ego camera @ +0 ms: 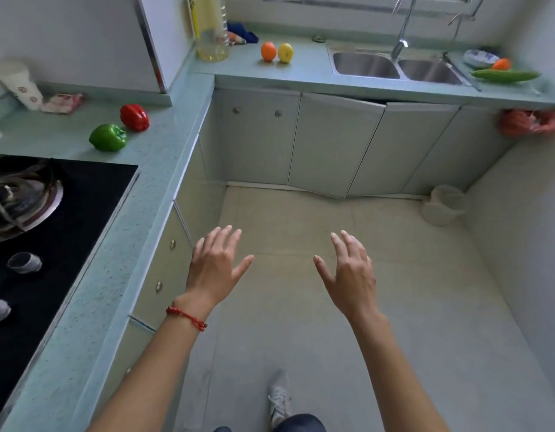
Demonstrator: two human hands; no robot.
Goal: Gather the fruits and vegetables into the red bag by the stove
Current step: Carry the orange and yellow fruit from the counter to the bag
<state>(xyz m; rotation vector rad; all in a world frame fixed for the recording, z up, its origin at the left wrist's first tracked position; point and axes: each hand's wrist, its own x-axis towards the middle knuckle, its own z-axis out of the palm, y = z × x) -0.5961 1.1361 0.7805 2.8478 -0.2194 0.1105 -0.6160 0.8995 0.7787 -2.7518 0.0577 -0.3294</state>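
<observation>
A green pepper (108, 137) and a red pepper (134, 117) lie on the counter beyond the stove (83, 194). An orange (268, 51) and a lemon (285, 52) stand on the far counter left of the sink (397, 65). Right of the sink lie a cucumber (505, 76) and a small orange fruit (501, 64). A red bag (530, 121) hangs under the counter's far right end. My left hand (215, 266) and my right hand (351, 272) hover over the floor, fingers spread, holding nothing.
A large oil bottle (212, 29) and a blue cloth (243, 32) stand in the far corner. A carrot-like piece (235, 37) lies by the cloth. A white bin (444, 205) stands on the floor at the right. Cabinet doors (335, 141) line the far side, one slightly ajar.
</observation>
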